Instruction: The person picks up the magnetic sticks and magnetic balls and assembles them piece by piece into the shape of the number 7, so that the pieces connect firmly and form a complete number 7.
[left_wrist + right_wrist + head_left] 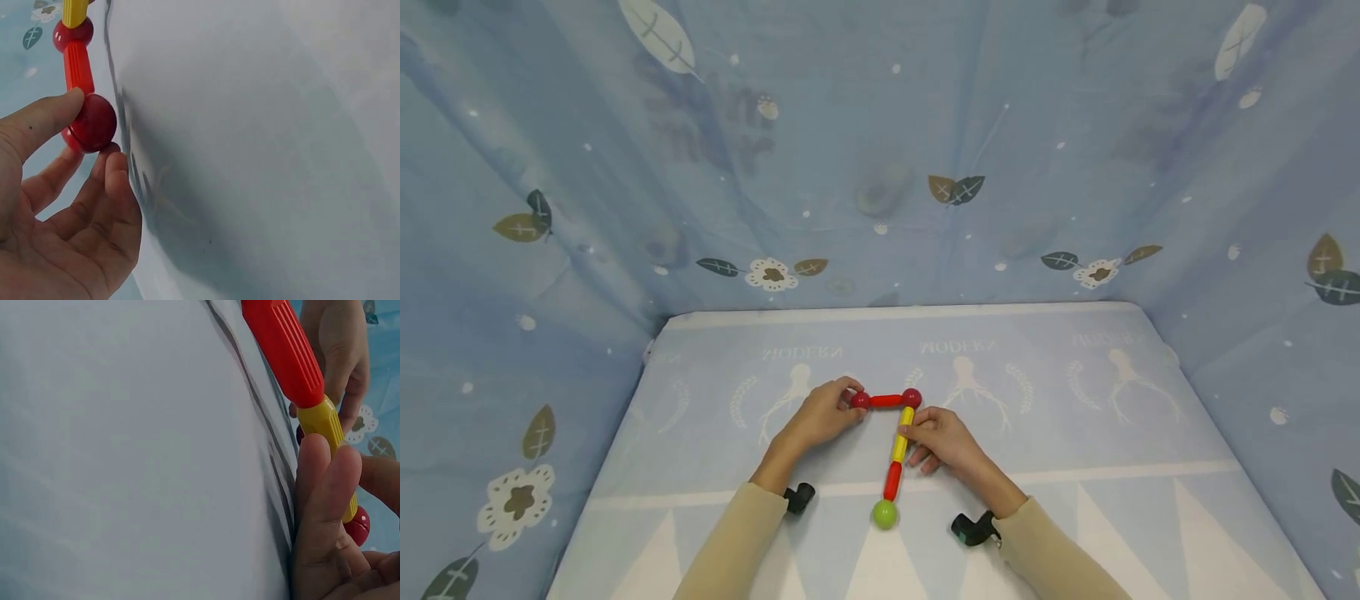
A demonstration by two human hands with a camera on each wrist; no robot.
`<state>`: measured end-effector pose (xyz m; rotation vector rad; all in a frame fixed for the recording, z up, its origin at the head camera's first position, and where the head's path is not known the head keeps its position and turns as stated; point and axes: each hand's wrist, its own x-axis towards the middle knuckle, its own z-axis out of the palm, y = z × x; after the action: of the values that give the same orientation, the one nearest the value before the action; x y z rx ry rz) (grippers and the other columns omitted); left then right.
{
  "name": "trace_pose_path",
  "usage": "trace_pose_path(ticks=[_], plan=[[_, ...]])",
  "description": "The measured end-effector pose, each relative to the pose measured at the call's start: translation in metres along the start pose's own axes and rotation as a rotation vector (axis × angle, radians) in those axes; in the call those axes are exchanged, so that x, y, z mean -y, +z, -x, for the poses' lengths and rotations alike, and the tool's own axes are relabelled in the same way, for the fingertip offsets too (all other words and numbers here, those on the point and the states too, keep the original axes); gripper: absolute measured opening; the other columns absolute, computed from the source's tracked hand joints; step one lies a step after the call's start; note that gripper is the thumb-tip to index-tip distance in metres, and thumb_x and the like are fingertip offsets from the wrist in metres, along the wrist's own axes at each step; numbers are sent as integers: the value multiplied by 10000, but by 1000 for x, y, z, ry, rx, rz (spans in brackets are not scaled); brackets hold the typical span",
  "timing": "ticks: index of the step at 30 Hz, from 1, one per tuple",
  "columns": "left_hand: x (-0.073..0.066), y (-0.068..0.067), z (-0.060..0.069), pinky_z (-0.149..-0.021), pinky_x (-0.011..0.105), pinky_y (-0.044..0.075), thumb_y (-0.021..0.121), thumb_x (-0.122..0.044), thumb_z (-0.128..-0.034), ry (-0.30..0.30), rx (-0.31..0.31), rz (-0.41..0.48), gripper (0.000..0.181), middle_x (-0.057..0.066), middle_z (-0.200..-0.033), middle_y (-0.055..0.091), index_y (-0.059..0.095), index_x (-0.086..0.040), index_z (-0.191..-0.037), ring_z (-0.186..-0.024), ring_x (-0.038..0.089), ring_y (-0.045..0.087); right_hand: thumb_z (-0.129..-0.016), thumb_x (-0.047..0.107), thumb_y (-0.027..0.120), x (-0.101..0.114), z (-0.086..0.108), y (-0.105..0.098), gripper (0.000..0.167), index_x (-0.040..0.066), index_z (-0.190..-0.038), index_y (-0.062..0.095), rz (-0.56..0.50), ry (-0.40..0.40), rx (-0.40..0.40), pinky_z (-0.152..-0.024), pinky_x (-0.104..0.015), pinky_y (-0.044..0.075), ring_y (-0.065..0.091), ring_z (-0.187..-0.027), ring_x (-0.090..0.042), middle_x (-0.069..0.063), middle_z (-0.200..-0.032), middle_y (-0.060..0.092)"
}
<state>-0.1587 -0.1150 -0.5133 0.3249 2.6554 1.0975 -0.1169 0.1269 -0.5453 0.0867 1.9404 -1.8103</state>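
Observation:
Toy rods and balls, like a magnetic building set, are joined in an angled chain on the table. My left hand [823,414] pinches the dark red ball [861,401] [97,123] at its left end, thumb against the ball and rod joint. From there a short red rod [887,401] runs to a second dark red ball [912,397] at the corner. Below that corner, my right hand [949,437] holds the yellow rod [900,446] [322,419] between thumb and fingers. Another red rod [892,482] [287,353] continues toward me and ends in a green ball [884,514].
A pale printed cloth covers the table [1060,425]. Blue patterned curtain [880,150] rises behind it and along both sides. Black wrist-worn devices show beside the left sleeve [737,537] and the right sleeve [1048,550].

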Motion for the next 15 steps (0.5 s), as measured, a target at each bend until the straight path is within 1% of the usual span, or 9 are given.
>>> trace_pose_path(ticks=[5, 10, 15], plan=[[1, 3, -13, -705, 321, 525, 775, -202, -890, -19, -37, 31, 360, 42, -1042, 654, 652, -134, -1222, -830, 181, 576, -922, 256, 742, 7, -13, -9, 379, -36, -1081, 562, 37, -1, -29, -465, -291, 521, 678, -560, -216, -124, -814, 706], [2, 4, -26, -736, 336, 538, 778, -215, -891, -51, -54, 43, 362, 58, -1078, 665, 650, -145, -1222, -864, 193, 590, -927, 250, 739, 15, -27, -16, 364, -36, -1084, 576, 77, 20, -50, -471, -288, 522, 678, -559, -217, -128, -811, 711], [4, 3, -38, -777, 376, 544, 765, -203, -899, -53, -81, 49, 366, 78, -1106, 665, 642, -133, -1236, -899, 213, 607, -924, 253, 743, 23, -39, -21, 366, -33, -1090, 587, 123, 29, -76, -490, -285, 529, 683, -575, -222, -119, -820, 704]])
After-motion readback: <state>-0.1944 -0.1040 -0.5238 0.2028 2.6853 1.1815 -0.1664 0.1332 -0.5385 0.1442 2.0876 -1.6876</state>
